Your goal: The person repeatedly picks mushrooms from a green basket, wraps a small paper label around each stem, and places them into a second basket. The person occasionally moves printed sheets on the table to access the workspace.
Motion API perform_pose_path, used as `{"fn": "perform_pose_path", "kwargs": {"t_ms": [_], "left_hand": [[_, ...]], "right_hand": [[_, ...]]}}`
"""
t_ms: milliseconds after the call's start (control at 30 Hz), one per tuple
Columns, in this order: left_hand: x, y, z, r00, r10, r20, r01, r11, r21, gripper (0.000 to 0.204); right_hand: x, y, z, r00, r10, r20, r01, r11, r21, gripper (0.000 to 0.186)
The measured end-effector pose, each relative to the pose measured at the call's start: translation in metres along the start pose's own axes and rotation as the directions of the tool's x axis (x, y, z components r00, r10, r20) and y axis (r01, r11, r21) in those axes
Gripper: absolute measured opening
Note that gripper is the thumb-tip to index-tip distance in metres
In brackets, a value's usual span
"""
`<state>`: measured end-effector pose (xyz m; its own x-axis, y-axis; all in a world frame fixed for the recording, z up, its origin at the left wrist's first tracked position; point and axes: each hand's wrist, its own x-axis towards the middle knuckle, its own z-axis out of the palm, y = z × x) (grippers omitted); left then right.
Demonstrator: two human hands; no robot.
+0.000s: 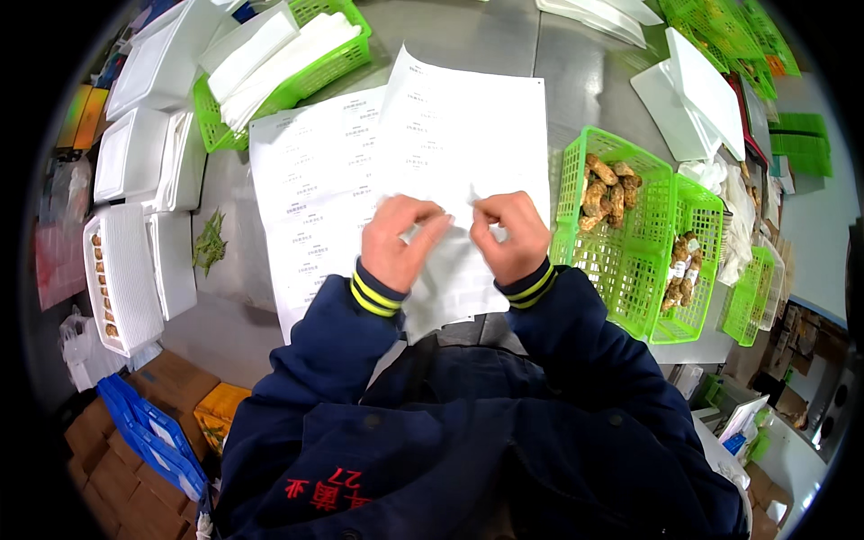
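Note:
Two printed label sheets [297, 166] lie overlapping on the metal table, with rows of small printed labels on them. Over the upper, whiter sheet [486, 117], both of my hands are raised close together. My left hand [394, 241] has its thumb and forefinger drawn together above the sheet's middle. Facing it, my right hand [513, 236] makes a pinch, and a tiny pale edge shows by its fingertips. Whatever lies between the fingers of either hand is too small and blurred to name. The sheet's near end curls up toward me below the hands.
At right, a green basket [583, 135] holds brown knobbly pieces like mushrooms; another green basket [711, 193] holds labelled bundles. White trays [126, 279] are stacked at left beside green sprigs [210, 241]. A green basket of white sheets [337, 67] stands at the far left.

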<state>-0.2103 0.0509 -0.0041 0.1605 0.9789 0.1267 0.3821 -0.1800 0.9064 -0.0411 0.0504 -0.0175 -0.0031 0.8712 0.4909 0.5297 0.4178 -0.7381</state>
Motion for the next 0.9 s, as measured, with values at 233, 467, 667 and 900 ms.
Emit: {"fn": "perform_pose_path", "kwargs": {"t_ms": [233,467,667,900], "left_hand": [[0.003,0.029,0.028,0.847,-0.414,0.332,0.531,0.657,-0.535,0.021],[0.009,0.054,0.044,0.847,-0.260,0.463,0.372,0.913,-0.167,0.019],[0.008,0.076,0.082,0.862,-0.061,0.504,0.124,0.988,-0.091,0.016],[0.022,0.075,0.150,0.934,-0.040,0.356,0.028,0.999,0.038,0.034]], "right_hand": [[-0.005,-0.020,-0.034,0.965,-0.229,0.129,0.232,0.973,-0.011,0.022],[-0.015,0.006,-0.109,0.849,0.528,-0.007,-0.509,0.822,0.256,0.039],[-0.032,0.026,-0.178,0.798,0.579,0.167,-0.602,0.766,0.225,0.015],[-0.081,0.046,-0.244,0.782,0.595,-0.188,-0.490,0.772,0.406,0.008]]}}
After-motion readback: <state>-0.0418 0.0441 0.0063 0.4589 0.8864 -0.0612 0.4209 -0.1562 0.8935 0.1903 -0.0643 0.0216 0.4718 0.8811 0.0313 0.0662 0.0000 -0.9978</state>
